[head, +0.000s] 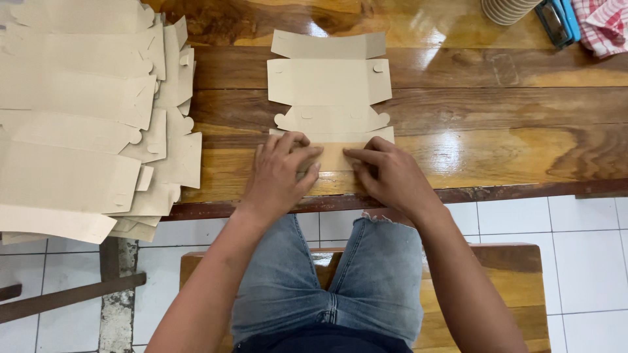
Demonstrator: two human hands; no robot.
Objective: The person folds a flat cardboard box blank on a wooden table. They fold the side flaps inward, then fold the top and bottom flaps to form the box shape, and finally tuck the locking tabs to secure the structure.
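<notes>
A flat, die-cut beige cardboard box blank (329,82) lies on the glossy wooden table (497,131), with tabs and flaps spread out. Its near panel is under both hands. My left hand (280,173) presses down on the near left part of the blank, fingers spread and bent. My right hand (387,173) presses the near right part, its index finger pointing left toward the other hand. The fingertips of both hands nearly meet over the fold line at the table's front edge.
A large, loose pile of similar cardboard blanks (78,117) covers the table's left side. At the back right are a stack of pale cups (509,9), a blue stapler (557,19) and a red checked cloth (605,25). A wooden bench (510,274) stands on white floor tiles.
</notes>
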